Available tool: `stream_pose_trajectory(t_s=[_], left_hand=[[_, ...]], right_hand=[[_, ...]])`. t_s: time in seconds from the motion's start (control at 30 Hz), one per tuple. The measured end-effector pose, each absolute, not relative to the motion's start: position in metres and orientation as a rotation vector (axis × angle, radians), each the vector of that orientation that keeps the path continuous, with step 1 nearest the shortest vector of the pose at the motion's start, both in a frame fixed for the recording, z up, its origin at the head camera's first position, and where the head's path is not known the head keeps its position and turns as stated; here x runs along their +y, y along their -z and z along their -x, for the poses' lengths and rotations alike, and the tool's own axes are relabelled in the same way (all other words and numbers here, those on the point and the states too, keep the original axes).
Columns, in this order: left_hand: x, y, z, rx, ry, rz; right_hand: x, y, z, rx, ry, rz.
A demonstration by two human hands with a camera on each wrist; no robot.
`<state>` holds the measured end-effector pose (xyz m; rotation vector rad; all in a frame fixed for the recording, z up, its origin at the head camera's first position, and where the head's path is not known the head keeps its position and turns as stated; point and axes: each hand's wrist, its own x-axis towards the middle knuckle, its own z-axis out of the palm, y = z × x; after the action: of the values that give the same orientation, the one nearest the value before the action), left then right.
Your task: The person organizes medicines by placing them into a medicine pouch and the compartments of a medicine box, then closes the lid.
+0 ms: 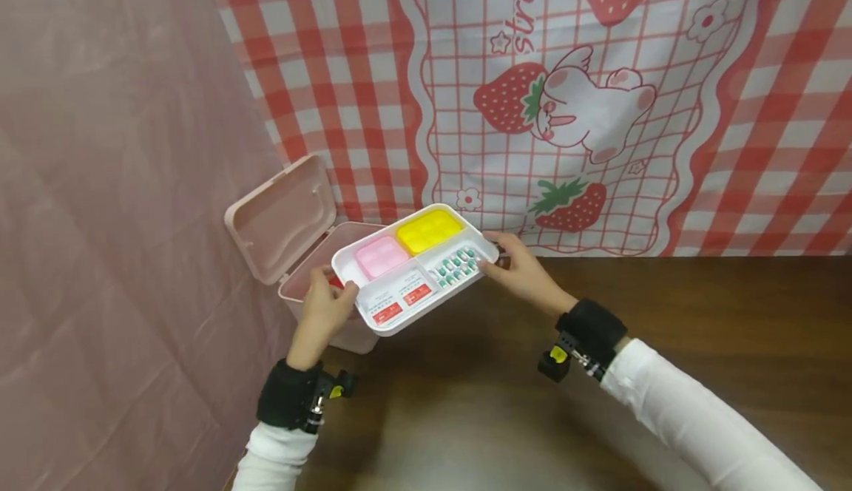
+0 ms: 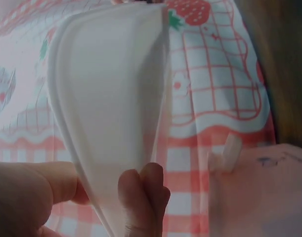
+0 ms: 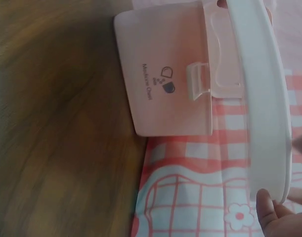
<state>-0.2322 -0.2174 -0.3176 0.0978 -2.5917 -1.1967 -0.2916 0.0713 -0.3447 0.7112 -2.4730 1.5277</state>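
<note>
A white compartment tray [image 1: 346, 265] is held up at a tilt between both hands, overlapping the pink medicine chest [image 1: 356, 339] in the head view. My left hand [image 1: 322, 316] grips its left end, thumb on the near side. At the opposite end, my right hand [image 1: 523, 273] pinches the rim. Inside the tray lie a pink case [image 1: 381, 256], a yellow case [image 1: 430, 230], a blister pack of green-and-white capsules [image 1: 456, 268] and flat white packs with red labels [image 1: 402, 300]. Both wrist views show the tray's pale outer side [image 2: 104, 84].
The chest's lid [image 1: 282, 217] stands open toward the left, beside a pinkish fabric wall [image 1: 133, 180]. Something red shows inside the chest, partly hidden by the left hand. Behind hangs a red-and-white checked strawberry cloth [image 1: 452, 143]. Below is a dark wooden tabletop [image 1: 665, 313].
</note>
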Motion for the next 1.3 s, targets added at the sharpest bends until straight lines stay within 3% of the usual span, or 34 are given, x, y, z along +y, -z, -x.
stream_pose_trajectory(t_s=[0.23,0.47,1.3], left_hand=[[-0.248,0.314,0.235,-2.548,1.658,0.003],[-0.275,0.312,0.236,-2.497,1.917,-0.086],[-0.29,0.326,0.245,-2.319,1.73,-0.304]], right_hand=[[0.049,0.34,0.316,-2.496,-1.65,-0.891],[0.017,0.337,0.338,-2.419,-1.564,-0.987],[-0.06,0.351,0.386,-2.271,-2.09,-0.771]])
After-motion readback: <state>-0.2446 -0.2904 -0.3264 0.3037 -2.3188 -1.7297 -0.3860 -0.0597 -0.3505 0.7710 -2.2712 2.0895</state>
